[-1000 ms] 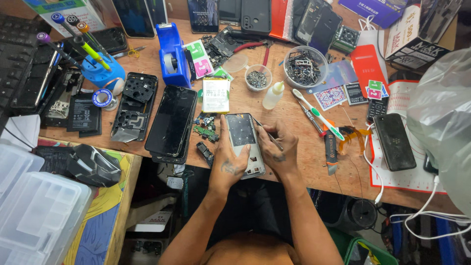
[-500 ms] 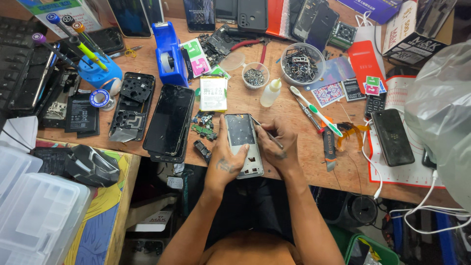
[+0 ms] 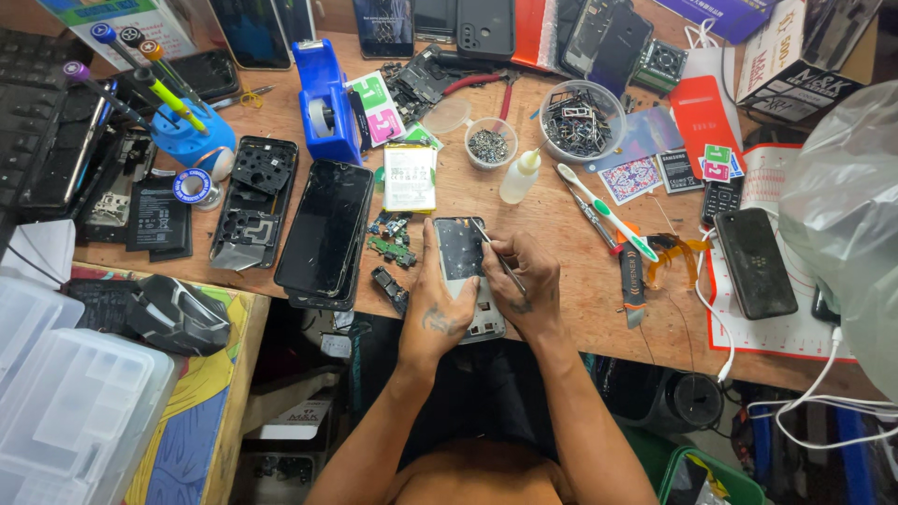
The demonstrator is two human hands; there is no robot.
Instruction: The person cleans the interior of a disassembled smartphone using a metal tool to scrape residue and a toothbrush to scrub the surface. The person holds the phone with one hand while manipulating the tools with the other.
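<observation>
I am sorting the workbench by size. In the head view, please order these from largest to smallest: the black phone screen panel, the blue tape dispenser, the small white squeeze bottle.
1. Black phone screen panel
2. Blue tape dispenser
3. Small white squeeze bottle

All lie on the wooden bench at similar distance, so the order looks reliable.

wooden workbench [image 3: 571, 309], brown top, scuffed and worn, runs across the upper frame; near edge cuts diagonally down to the right. second lower table [image 3: 229, 374] at left with a colourful printed cover in yellow and blue, clear plastic storage boxes [image 3: 65, 411] stacked on it. black keyboard [image 3: 33, 103] at the far left edge of the bench. under the bench it's dark: a cardboard box [image 3: 299, 416], black round bin [image 3: 687, 402], green crate [image 3: 711, 477], white cables [image 3: 814, 411] hanging off the right edge. big translucent plastic bag [image 3: 842, 215] at right. light is even and overhead, soft shadows, no walls or windows in view.
</observation>
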